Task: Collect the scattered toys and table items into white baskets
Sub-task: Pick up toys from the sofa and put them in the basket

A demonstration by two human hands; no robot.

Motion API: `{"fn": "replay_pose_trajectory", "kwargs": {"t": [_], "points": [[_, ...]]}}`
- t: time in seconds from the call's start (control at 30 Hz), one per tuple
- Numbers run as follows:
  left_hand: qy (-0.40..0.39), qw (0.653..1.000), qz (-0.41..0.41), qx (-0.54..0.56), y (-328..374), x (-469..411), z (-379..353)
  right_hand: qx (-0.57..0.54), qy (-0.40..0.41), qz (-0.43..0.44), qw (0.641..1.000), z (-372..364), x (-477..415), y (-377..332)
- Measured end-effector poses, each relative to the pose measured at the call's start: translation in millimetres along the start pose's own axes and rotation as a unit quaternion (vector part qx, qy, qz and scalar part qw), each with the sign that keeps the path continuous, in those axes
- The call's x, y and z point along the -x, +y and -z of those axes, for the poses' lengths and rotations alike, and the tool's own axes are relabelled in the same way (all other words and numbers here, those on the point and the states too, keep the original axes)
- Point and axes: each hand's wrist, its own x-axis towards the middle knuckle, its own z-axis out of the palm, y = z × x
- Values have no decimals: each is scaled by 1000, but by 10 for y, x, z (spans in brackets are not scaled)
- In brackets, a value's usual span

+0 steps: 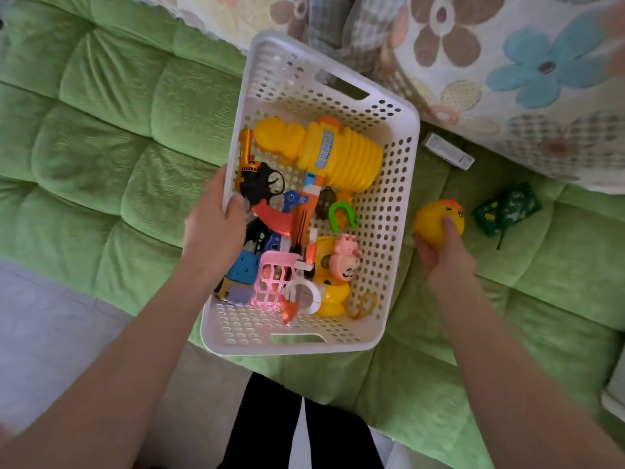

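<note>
A white perforated basket (389, 211) rests on the green sofa, filled with several toys: a big yellow squeaky hammer (331, 150), toy guns, a green horseshoe magnet (341, 216), a pink figure (348, 258) and a small pink basket (270, 282). My left hand (213, 228) grips the basket's left rim, thumb inside. To the right of the basket, my right hand (439, 252) closes around a round yellow chick toy (433, 221) lying on the sofa, one finger pressed on its top.
A dark green patterned pouch (507, 208) lies on the sofa right of the chick. A small white box (446, 151) sits at the edge of a floral blanket (507, 69). Pale floor (50, 326) is at lower left; my dark trousers show below.
</note>
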Motion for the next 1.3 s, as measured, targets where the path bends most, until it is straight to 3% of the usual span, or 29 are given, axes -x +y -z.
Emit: {"fn": "replay_pose_trajectory", "kwargs": {"t": [0.1,0.17,0.23,0.3,0.5,0.7,0.93,1.0,1.07,1.1,1.17,1.23,1.3], "points": [[-9,1000,-7,9,-15,-3,52,106,-72,130,983,44,360,95],[-25,1000,-7,12,-29,-2,86,191,-103,239,946,75,578,220],[-39,999,-16,21,-46,-12,118,250,-129,289,915,20,738,349],[-48,998,-19,30,-80,-27,128,304,-139,290,897,-152,801,470],[-50,997,-50,24,-153,-56,143,329,-96,281,896,-415,716,561],[-46,997,-49,37,-234,-120,149,459,-125,281,833,-566,554,589],[-48,997,-34,41,-287,-161,157,525,-185,143,818,-835,526,528],[-44,998,-37,36,-296,-166,154,548,-209,131,799,-848,565,528],[-44,998,-38,36,-299,-162,148,546,-220,152,794,-828,606,568],[-44,998,-38,36,-296,-157,147,519,-215,170,810,-809,631,591],[-42,998,-38,37,-289,-156,147,465,-164,247,834,-752,641,649],[-42,998,-36,39,-287,-162,150,429,-109,325,836,-701,615,718],[-44,998,-37,40,-291,-164,149,416,-99,334,840,-667,565,815]]}}
